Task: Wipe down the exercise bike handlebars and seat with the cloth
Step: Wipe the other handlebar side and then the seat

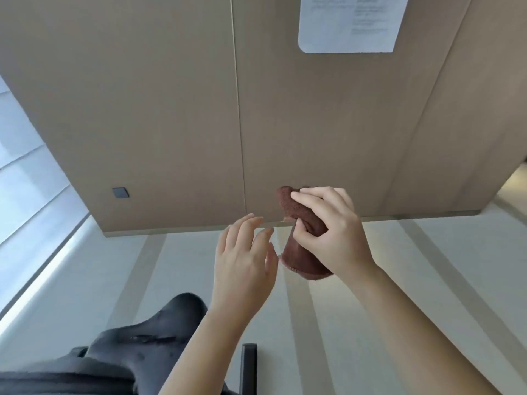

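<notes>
- A tan panelled wall [171,109] filled the upper half of the view, split by a thin vertical seam.
- A pale floor [370,280] with faint darker stripes ran below it, meeting the wall at a low skirting.
- A bright window [25,181] with horizontal bands lay along the left edge.
- A white sheet [349,22] of blurred print hung high on the wall, right of the seam; its text could not be read.
- A black bike seat [148,334] sat at the lower left, its nose pointing up and right; the left forearm crossed in front of its right side.
- A dark upright post [248,366] stood just right of that forearm, near the bottom edge.
- The right hand [333,232] was raised in front of the wall's foot, its grip closed around a cloth [302,258].
- The cloth was rust-brown and terry-textured, bunched; one end rose above the fingers, the other hung below the palm, well above the seat and touching nothing else.
- The left hand [245,260] hovered just beside the cloth, grip wide, fingers spread, holding nothing.
- A small dark square plate [120,192] was set in the wall, left of the seam.
</notes>
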Motion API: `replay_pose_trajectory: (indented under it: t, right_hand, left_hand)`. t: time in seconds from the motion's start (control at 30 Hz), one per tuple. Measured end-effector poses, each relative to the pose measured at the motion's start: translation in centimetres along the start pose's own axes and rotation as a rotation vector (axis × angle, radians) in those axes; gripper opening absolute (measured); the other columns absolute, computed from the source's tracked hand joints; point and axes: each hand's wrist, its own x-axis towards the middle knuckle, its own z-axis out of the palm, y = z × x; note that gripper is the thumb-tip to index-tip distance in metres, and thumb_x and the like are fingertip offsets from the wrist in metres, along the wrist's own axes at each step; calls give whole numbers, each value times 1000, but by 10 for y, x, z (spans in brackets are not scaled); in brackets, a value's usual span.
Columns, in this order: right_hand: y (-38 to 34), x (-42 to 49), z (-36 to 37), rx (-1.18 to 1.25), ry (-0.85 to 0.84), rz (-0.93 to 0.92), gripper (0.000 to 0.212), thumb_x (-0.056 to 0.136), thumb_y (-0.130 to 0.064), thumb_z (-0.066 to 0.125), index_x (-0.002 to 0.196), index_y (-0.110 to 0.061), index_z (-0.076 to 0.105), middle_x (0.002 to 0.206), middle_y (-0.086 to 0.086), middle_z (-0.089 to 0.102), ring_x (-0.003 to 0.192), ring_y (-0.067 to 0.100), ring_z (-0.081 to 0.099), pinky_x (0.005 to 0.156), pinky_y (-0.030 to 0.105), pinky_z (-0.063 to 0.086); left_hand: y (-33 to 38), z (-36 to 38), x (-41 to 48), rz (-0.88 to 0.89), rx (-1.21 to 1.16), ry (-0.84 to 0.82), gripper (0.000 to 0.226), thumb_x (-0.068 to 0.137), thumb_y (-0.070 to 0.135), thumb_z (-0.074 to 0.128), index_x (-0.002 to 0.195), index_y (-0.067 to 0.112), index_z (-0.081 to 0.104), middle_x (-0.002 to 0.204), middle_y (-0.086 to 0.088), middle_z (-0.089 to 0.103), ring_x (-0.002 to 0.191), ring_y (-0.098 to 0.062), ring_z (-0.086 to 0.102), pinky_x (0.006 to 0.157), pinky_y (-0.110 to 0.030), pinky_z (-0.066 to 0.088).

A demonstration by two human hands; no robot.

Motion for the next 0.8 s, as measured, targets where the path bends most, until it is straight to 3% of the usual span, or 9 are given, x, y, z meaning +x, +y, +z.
replay_pose_trajectory:
  t: [0.2, 0.37, 0.6, 0.8]
  right_hand:
    - [110, 19, -68, -74, -3, 6, 34, 69, -4, 64, 103, -8, 68, 101, 8, 65, 99, 30, 56, 80, 23, 43]
    - [164, 32, -78, -81, -10, -4, 34, 69, -3, 65, 102, -7, 69, 100, 8, 65, 97, 30, 57, 80, 27, 45]
    - [211, 69, -46, -42, 21, -23, 33, 70, -5, 63, 103, -7, 68, 101, 8, 65, 96, 30, 56, 87, 25, 43]
    - [236, 136, 27, 1, 49, -111, 32, 72, -6, 61, 103, -7, 68, 101, 9, 65, 95, 30, 56, 90, 28, 43]
  left_hand:
    - [88, 86, 54, 4, -40, -19, 18, 76, 3, 60, 93, 1, 66, 101, -14, 65, 104, -33, 59, 88, -39, 40]
    - [113, 122, 82, 31, -42, -17, 25, 81, 13, 48, 94, 2, 65, 100, -14, 65, 104, -33, 59, 89, -37, 36]
    - [89, 162, 124, 6, 6, 2, 26, 82, 14, 47, 95, 2, 65, 101, -13, 65, 104, -32, 58, 89, -36, 35]
    - [15, 195, 171, -84, 31, 60, 25, 81, 14, 47, 95, 3, 65, 98, -10, 65, 105, -32, 58, 90, -35, 35]
